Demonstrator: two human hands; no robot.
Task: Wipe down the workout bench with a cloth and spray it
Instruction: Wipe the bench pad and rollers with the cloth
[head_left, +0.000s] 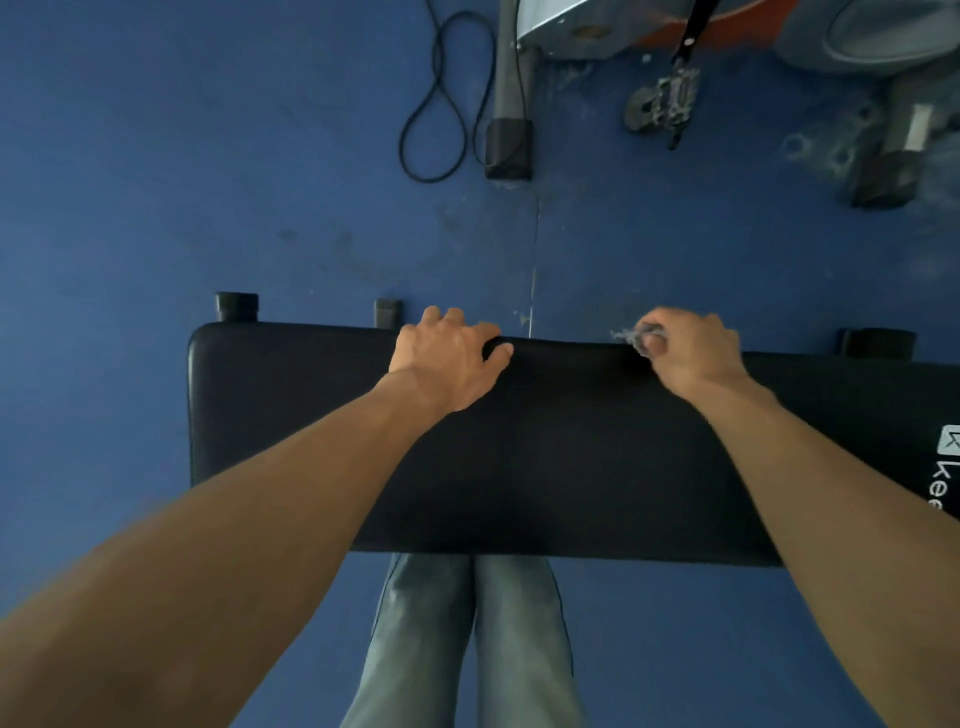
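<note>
My left hand (447, 358) is gripping the far edge of the bench (571, 467), fingers curled over it. My right hand (688, 348) is clutching a bunched grey cloth (636, 336) at that same far edge.

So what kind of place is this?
Probably a gym or home workout room: a black padded bench, blue floor, and what looks like an exercise bike's pedal beyond it.

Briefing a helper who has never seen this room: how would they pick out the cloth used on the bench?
Find the long black padded bench lying across the blue floor. Two hands meet its far edge: the left hand holds only the edge, the right hand pinches the cloth, a small frayed grey scrap sticking out of its grip.
</note>
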